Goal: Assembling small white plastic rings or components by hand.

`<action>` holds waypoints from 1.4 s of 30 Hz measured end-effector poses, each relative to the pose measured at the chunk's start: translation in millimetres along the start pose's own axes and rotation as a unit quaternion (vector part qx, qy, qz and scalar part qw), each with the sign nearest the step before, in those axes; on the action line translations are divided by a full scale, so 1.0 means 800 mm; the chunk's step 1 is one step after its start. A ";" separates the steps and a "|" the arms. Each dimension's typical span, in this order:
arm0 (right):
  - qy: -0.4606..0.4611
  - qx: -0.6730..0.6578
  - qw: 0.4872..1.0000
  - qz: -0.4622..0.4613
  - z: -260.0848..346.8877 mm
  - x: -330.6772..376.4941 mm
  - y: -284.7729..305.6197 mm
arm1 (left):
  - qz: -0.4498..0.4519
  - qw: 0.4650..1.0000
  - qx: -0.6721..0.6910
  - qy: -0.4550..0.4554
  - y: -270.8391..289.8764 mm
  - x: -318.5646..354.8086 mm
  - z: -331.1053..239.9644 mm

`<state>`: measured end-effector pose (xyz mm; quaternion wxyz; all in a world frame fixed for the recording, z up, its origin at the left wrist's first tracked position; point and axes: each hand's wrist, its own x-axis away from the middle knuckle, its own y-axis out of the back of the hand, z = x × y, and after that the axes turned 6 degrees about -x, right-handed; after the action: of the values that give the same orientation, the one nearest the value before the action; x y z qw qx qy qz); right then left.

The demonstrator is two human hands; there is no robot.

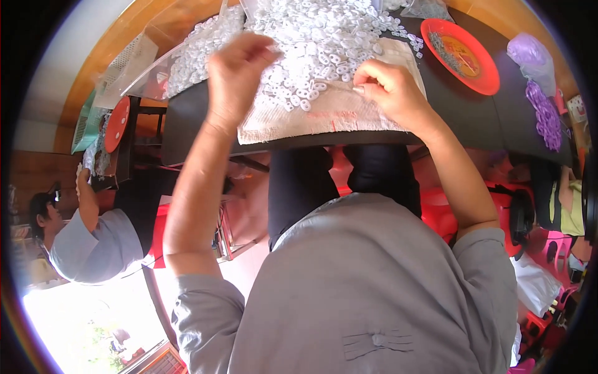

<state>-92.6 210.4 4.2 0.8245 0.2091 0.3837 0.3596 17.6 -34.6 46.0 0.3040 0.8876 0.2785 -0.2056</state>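
A big heap of small white plastic pieces [311, 37], oval with two holes, spreads over the far side of the table and onto a cream cloth [274, 128]. Over the heap's left part hovers my left hand [233, 71], its fingers bent toward the right and smeared by motion. I cannot tell whether it holds anything. My right hand [392, 90] is at the cloth's right side, beside the loose pieces. Its thumb and forefinger are pinched together, and whatever is between them is too small or hidden to make out.
An orange-red plate [486, 78] with small metal parts stands to the right, near a purple bag [532, 53] and a purple chain [543, 115]. A clear tray [146, 78] of white pieces is at the left. Another person [93, 243] works beyond it beside a red plate [117, 124].
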 end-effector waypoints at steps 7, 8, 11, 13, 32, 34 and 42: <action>0.045 -0.062 0.997 -0.032 0.030 -0.027 -0.021 | 0.225 0.914 0.196 0.273 -0.033 0.041 -0.043; 0.070 -0.054 0.996 -0.030 0.032 -0.032 -0.025 | 0.220 0.905 0.222 0.288 -0.028 0.042 -0.041; 0.092 -0.072 0.993 -0.018 0.039 -0.047 -0.028 | 0.218 0.876 0.284 0.324 -0.012 0.040 -0.034; 0.074 -0.116 0.990 0.037 0.041 -0.058 -0.028 | 0.219 0.855 0.320 0.345 -0.004 0.038 -0.028; 0.086 -0.166 0.982 0.012 0.036 -0.096 -0.056 | 0.084 0.868 0.336 0.357 0.007 0.030 -0.018; 0.059 -0.231 0.971 0.003 0.025 -0.092 -0.066 | 0.071 0.853 0.348 0.382 0.002 0.034 -0.013; 0.077 -0.206 0.975 -0.008 0.013 -0.085 -0.057 | 0.095 0.952 0.113 0.269 -0.007 0.065 -0.010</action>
<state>-95.1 128.3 14.9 0.8207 0.0029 0.3654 0.4393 55.1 -6.3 21.4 0.1340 0.9608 0.2392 0.0401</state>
